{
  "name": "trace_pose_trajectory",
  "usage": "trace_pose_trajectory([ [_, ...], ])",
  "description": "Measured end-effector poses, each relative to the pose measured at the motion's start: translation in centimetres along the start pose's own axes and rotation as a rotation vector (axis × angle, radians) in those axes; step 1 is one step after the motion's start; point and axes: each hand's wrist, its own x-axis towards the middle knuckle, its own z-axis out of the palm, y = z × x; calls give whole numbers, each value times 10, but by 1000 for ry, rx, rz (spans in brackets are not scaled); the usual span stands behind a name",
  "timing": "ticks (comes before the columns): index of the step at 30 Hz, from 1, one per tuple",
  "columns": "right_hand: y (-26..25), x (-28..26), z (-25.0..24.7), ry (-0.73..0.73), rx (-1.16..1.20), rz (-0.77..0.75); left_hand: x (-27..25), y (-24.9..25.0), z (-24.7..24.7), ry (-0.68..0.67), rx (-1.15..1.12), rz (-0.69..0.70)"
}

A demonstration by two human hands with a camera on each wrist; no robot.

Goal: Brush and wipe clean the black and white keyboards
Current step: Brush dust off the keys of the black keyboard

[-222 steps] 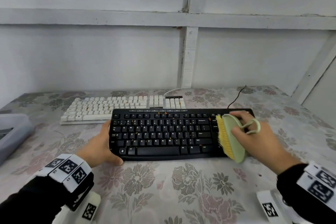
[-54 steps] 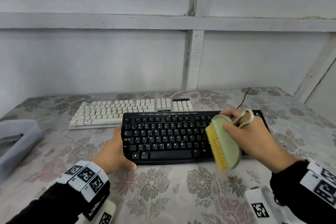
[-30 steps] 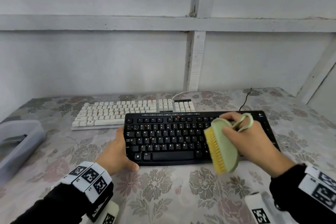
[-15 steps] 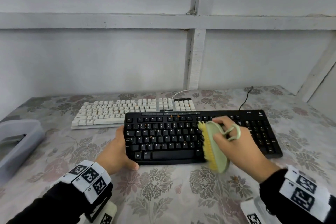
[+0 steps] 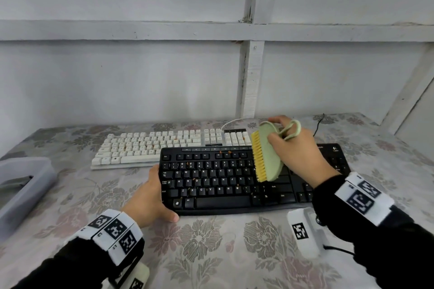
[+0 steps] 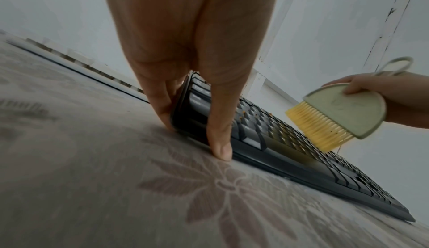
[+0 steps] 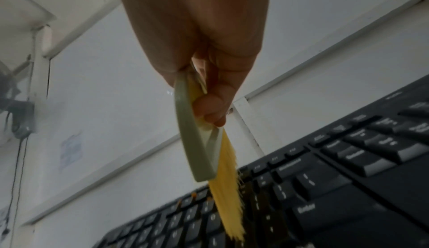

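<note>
The black keyboard point(image 5: 225, 183) lies in front of me on the flowered cloth, with orange crumbs among its upper keys. My left hand point(image 5: 152, 197) grips its left end, thumb along the front edge point(image 6: 218, 142). My right hand point(image 5: 293, 150) holds a pale green brush point(image 5: 267, 155) with yellow bristles point(image 6: 318, 127), lifted over the keyboard's right middle, bristles pointing left and down point(image 7: 230, 202). A loop on the brush hangs over my fingers. The white keyboard point(image 5: 150, 145) lies behind the black one, to the left, also flecked with orange crumbs.
A grey plastic tub point(image 5: 21, 185) sits at the table's left edge. Two cables point(image 5: 317, 124) run from the keyboards to the white wall behind. Flowered cloth point(image 5: 211, 246) covers the table in front of the black keyboard.
My right hand has lifted the brush up and back toward the keyboard's top rows, after sweeping leftward across the keys. The left hand stays on the keyboard's left end.
</note>
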Motion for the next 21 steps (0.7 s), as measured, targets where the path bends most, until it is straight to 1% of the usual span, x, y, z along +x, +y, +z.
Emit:
trace_pose_trajectory([
  [4,2,-5,10,-32,-22,34,-1,1,0,1,15,9],
  [8,9,-22,11,-90,-88,14,0,-1,0,-2,3,5],
  [11,17,-36,10,-119,-102,53,0,-2,0,1,-6,7],
  [16,14,-54,-1,-267,-145,86,1,-4,0,-3,-16,9],
  [18,5,-48,-9,-242,-161,67,1,-4,-1,-3,-14,8],
  [21,-5,-26,-14,-95,-111,16,2,-4,0,-5,-10,15],
])
